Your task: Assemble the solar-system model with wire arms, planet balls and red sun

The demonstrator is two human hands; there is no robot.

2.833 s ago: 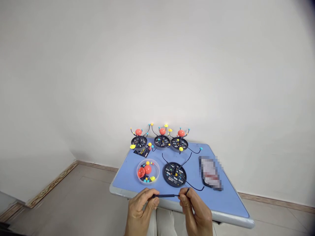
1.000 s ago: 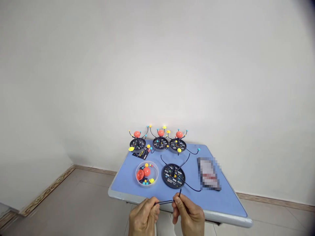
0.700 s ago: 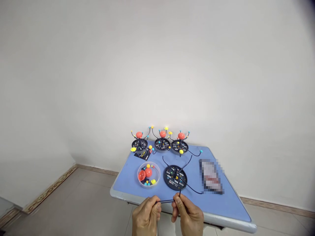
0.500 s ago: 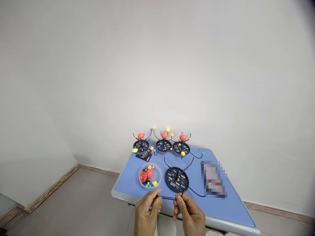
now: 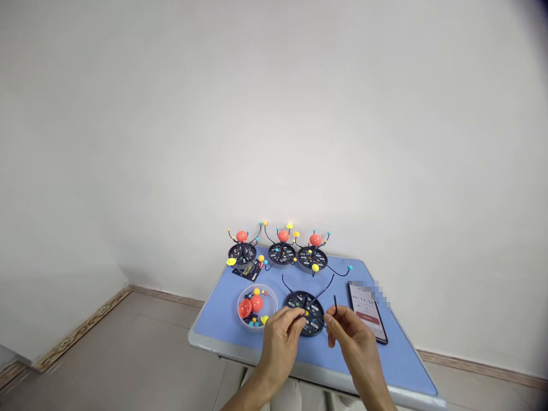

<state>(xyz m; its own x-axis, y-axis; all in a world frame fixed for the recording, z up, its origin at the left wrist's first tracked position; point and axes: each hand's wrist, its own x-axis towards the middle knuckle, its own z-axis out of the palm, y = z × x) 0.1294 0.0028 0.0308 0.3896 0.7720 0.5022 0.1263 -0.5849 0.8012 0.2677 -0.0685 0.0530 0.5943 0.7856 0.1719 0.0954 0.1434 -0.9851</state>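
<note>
A thin, bent black plastic rod (image 5: 335,303) sticks up from the closed fingers of my right hand (image 5: 357,339), just right of a round black base (image 5: 314,325). My left hand (image 5: 280,339) reaches over the left part of this base, thumb and fingers pinched near its middle. A dark rod runs between the two hands, its left end hidden by my left fingers. The base has a printed top, a short centre post (image 5: 305,299) and curved black arms (image 5: 323,290) spreading outward. My left hand partly covers it.
Three assembled planet models (image 5: 282,254) with red balls stand along the table's back. A clear round tub (image 5: 276,305) holds coloured balls, red half-shells and small black pieces. A printed card (image 5: 246,274) lies behind it. At right is a phone (image 5: 368,317) showing a timer. The blue table (image 5: 214,322) borders a wall.
Both hands have moved forward and right from the table's front edge, carrying the rod. My left hand is now over the black base and my right hand beside it.
</note>
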